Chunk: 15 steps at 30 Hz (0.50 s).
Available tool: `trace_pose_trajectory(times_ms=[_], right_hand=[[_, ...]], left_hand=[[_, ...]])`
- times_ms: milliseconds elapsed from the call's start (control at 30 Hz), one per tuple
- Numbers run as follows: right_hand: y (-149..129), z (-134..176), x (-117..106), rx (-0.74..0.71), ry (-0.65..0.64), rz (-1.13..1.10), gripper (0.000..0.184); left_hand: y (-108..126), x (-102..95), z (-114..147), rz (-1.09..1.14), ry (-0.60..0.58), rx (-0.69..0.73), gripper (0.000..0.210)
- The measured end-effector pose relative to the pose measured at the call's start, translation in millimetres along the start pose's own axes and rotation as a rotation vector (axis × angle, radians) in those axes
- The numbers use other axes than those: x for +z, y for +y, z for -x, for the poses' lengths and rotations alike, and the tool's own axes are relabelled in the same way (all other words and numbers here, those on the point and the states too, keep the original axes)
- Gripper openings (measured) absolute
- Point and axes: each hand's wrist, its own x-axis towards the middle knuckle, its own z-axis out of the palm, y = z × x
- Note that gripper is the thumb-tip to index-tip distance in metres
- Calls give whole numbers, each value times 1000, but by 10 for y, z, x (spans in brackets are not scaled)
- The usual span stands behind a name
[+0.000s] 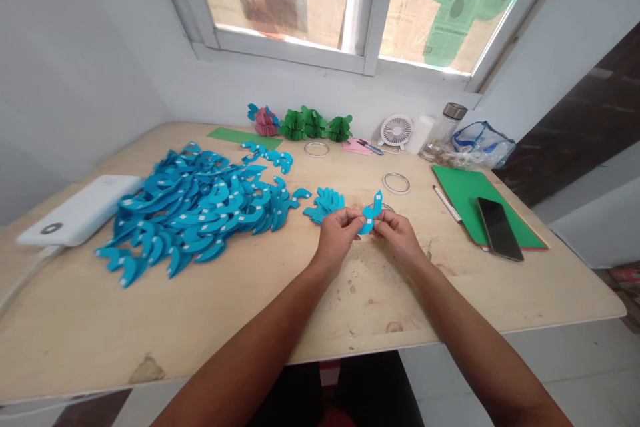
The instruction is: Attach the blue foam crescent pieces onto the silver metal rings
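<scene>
Between my two hands is a curved blue paper piece (369,221) with small white squares on it, held just above the table. My left hand (339,232) pinches its left side between thumb and fingers. On the other side, my right hand (399,233) pinches its right edge. Just beyond my left hand lies a small fanned cluster of blue paper pieces (327,202). Farther left spreads a large heap of similar blue pieces (200,203), many bearing white squares. A ring partly hidden behind my right hand rests on the table.
A white power bank (80,210) with a cable lies at the left. Along the back stand green paper figures (313,124), a pink one (266,121), a small fan (397,131) and a bottle (447,123). Rightward are a tape roll (396,183), green sheets (465,197) and a phone (499,228).
</scene>
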Motion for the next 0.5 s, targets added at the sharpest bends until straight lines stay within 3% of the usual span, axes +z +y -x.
trace_pose_trajectory(times_ms=[267, 500], right_hand=[[54, -8, -11, -15, -2, 35, 16], [19, 2, -13, -4, -9, 14, 29]], left_hand=[[9, 5, 1, -11, -24, -13, 14], [3, 10, 15, -30, 1, 3, 15]])
